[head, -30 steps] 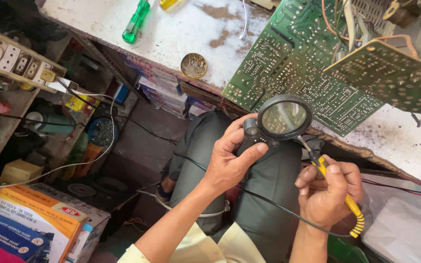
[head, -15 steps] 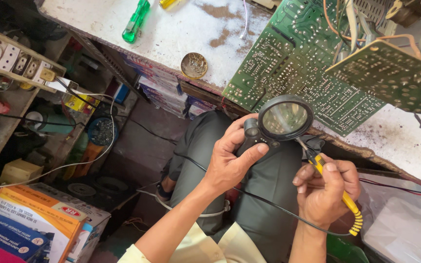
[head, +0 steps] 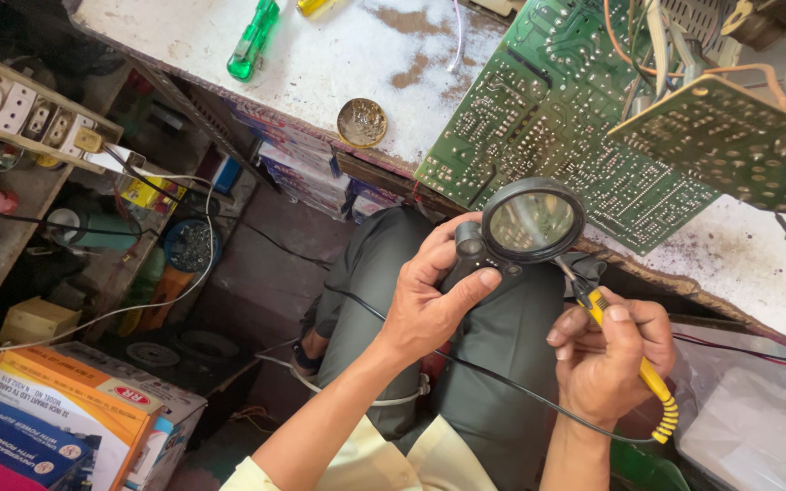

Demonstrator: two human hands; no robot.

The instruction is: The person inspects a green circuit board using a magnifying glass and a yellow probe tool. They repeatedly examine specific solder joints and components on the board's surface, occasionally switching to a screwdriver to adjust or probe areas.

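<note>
- Left hand point(head: 429, 305) is wrapped around the black handle of a round black-rimmed magnifying glass point(head: 531, 221), lens hovering just over the near edge of the big green circuit board point(head: 557, 118) on the white workbench point(head: 320, 64).
- Right hand point(head: 613, 355) is closed pen-style on a yellow-handled soldering iron point(head: 625, 350), just below the lens, tip angled up toward the board's edge.
- I'd say keep the lens steady and level, and only bring the tip in once the joint's sharp.
- Both wrists are bent upward over the lap, hands near each other but apart.
</note>
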